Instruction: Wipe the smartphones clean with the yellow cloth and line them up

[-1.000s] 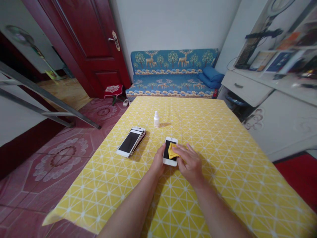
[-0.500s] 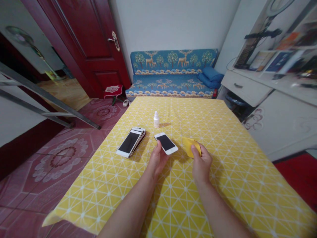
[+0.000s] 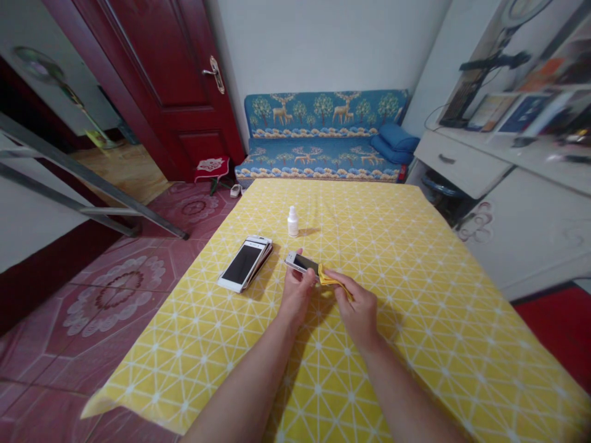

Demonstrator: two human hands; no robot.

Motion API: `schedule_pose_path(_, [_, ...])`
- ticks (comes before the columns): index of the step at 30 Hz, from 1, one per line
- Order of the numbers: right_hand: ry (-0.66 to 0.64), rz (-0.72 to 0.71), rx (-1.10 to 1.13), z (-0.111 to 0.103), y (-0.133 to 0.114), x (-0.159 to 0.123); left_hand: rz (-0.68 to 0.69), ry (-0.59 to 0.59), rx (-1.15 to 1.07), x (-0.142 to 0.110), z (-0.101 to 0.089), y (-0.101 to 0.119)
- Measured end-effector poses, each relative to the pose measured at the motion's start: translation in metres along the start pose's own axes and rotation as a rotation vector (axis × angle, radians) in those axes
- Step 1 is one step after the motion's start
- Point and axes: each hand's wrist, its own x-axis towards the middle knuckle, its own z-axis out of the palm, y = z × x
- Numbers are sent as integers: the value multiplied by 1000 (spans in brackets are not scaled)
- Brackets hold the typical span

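A white smartphone (image 3: 305, 263) with a dark screen is gripped by its sides in my left hand (image 3: 296, 290), tilted above the table. My right hand (image 3: 360, 303) pinches a folded yellow cloth (image 3: 327, 275), which laps over the phone's right end and hides it. To the left lies a stack of smartphones (image 3: 241, 266), a white one with a black screen on top. A small white bottle (image 3: 292, 223) with a white cap stands upright just beyond the phone in my hand.
The yellow patterned tablecloth (image 3: 207, 369) covers the table. Beyond the far edge stands a blue sofa (image 3: 314, 159). A white cabinet (image 3: 530, 227) is on the right, and a red stool (image 3: 211, 167) sits by the dark red door (image 3: 184, 104).
My right hand has brought the yellow cloth left onto the phone's end. My left hand has turned and tilted the phone, and its thumb now lies along the near side.
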Motion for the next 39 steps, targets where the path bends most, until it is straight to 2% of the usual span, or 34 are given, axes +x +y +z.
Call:
schedule_pose_path(4, [-3,-16,70,-3,-10,-3,36,10,9,2,0,1])
schedule_pose_path(6, [19,63,184,-2,-12,-5,45,11,-8,3,0,1])
schedule_pose_path(8, [171,237,361,0,-8,-3,33,15,-26,5,0,2])
schedule_pose_path(11, [526,571,612,1,9,4,-66,16,-43,8,-1,3])
schedule_pose_path(12, [598,655,670,0,16,7,-110,10,-46,9,-2,3])
schedule_pose_path(13, [638,710,717,-1,21,10,-149,1,-49,10,-3,4])
schedule_pose_path(15, [640,730,759,-4,27,14,-190,-30,-53,10,-3,4])
schedule_pose_path(18, [553,605,598,-7,21,12,-230,-85,-22,7,-4,5])
schedule_pose_path(22, [337,239,228,-8,-1,3,-282,-127,49,3,-3,4])
schedule_pose_path(25, [129,-77,174,-10,-9,-1,-272,-134,69,2,-2,4])
schedule_pose_path(28, [11,-284,161,-12,-9,-2,-257,-122,81,2,-2,5])
schedule_pose_path(32, [-63,-379,173,-13,-5,-1,-276,-165,146,0,-1,7])
schedule_pose_path(35, [-33,-377,170,-15,-2,1,-302,-190,181,-3,1,8])
schedule_pose_path(39, [31,-341,137,-17,1,5,-292,-319,215,-4,2,8])
